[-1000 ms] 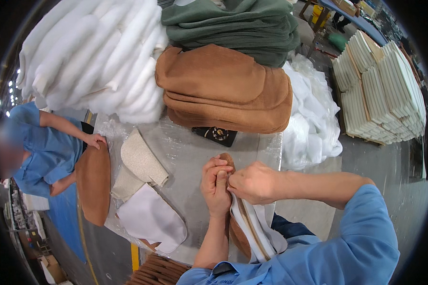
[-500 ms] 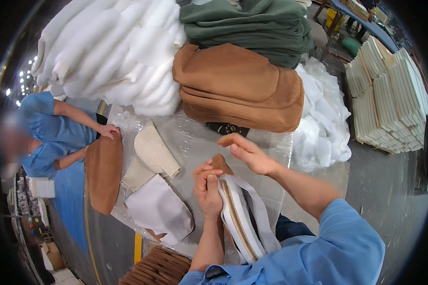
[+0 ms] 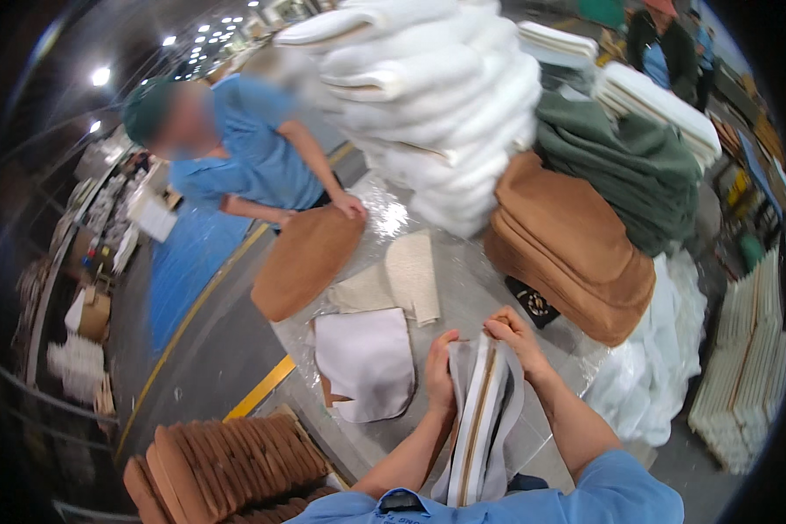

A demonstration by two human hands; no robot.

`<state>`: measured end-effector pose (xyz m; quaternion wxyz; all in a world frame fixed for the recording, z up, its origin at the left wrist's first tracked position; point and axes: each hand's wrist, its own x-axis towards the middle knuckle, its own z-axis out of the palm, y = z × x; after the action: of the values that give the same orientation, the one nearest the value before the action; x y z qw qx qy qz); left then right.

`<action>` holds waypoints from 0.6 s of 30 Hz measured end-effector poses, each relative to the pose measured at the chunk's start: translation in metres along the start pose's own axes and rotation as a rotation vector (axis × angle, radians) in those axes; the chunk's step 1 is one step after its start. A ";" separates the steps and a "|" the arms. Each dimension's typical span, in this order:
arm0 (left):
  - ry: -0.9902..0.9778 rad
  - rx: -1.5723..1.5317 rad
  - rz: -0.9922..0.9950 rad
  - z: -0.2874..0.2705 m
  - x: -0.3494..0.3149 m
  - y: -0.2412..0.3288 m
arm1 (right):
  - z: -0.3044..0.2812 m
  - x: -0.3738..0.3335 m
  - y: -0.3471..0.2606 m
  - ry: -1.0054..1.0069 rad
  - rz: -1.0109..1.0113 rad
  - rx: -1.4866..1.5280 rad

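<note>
Close to my body, a layered fabric cover [image 3: 475, 419] stands on end, with grey edges and a white band with a brown strip down its middle. My left hand [image 3: 441, 375] grips its left side near the top. At its upper right corner, my right hand [image 3: 517, 339] is closed on the fabric. Left of my hands lies a white-backed fabric piece [image 3: 364, 362] with brown showing at its edge. Just beyond that are cream fabric pieces [image 3: 410, 275].
A brown fabric stack [image 3: 568, 253] lies at the table's right, partly over a black item [image 3: 533, 301]. Behind are white padding [image 3: 445, 113] and green fabric [image 3: 624, 166]. Across the table's left corner, a co-worker holds a brown piece [image 3: 310, 262]. Brown cushions [image 3: 227, 463] stand lower left.
My right hand, raised apart from the cover before, has come down and closed on its top corner. The brown tip above my left hand no longer shows. My view has swung left.
</note>
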<state>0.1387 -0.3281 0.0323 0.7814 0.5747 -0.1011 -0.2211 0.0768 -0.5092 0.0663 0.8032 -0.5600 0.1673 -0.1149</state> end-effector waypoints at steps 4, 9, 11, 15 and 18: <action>0.200 -0.008 -0.337 -0.030 -0.107 0.014 | -0.023 0.003 0.005 0.060 0.011 -0.045; 0.144 -0.002 -0.670 -0.109 -0.272 0.015 | -0.014 0.018 0.016 0.119 -0.015 -0.059; 0.301 -0.237 -0.822 -0.121 -0.327 0.016 | 0.001 0.027 0.023 0.151 -0.034 -0.112; 0.281 -0.033 -0.543 -0.107 -0.332 -0.006 | -0.009 0.047 0.035 0.218 -0.160 -0.159; 0.385 -0.151 -0.364 -0.065 -0.324 0.025 | -0.017 0.042 0.030 0.209 -0.153 -0.129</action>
<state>-0.1145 -0.1163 0.0664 0.7744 0.5549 0.1711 -0.2513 0.1086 -0.5293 0.0265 0.7326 -0.6066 0.2139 -0.2227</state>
